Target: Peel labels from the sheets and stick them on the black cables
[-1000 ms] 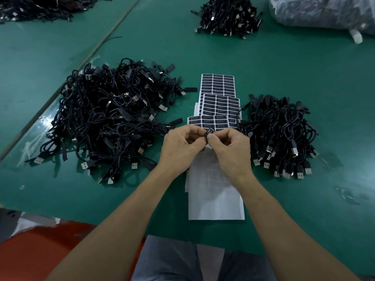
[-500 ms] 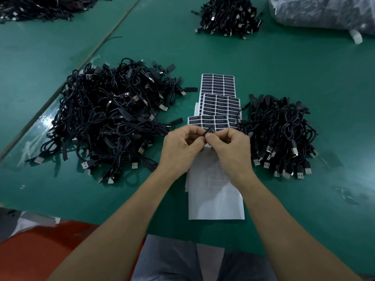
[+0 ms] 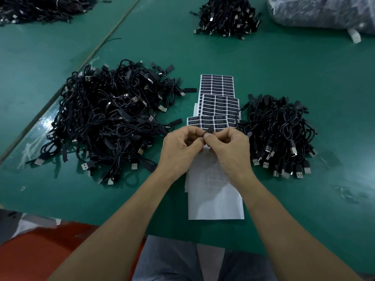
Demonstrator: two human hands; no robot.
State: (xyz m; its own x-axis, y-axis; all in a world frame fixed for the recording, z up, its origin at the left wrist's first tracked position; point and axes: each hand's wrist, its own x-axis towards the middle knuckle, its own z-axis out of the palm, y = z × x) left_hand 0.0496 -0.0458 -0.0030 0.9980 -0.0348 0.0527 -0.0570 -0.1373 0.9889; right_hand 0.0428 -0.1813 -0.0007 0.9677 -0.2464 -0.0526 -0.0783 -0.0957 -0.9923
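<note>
A: Whereabouts of the black cable end?

B: Up between both sets of fingertips, just over the near edge of the closest label sheet, above the middle of the green worktop.

A: And the grip on each side?

B: Left hand: fingers curled in, thumb and forefinger pinching the end from the left. Right hand: same curl, thumb tip pressed against it from the right. Fingertips of the two hands touching. Label on it or not: impossible to tell, too small.

A: Under the hands?

B: A blank white backing sheet, lying flat, reaching toward the near edge. Beyond the fingertips, three overlapping sheets of black labels in a row running away: the closest, then a middle sheet, then a far sheet.

A: To either side?

B: On the left, a large loose heap of black USB cables, with plugs poking out all round. On the right, a smaller heap, just beside the sheets, with plugs mostly along its near side.

A: Farther out?

B: Another cable heap toward the far edge, a fourth in the far left corner, a clear plastic bag at far right. Near left, below the worktop edge, something red; grey trousers at the bottom.
</note>
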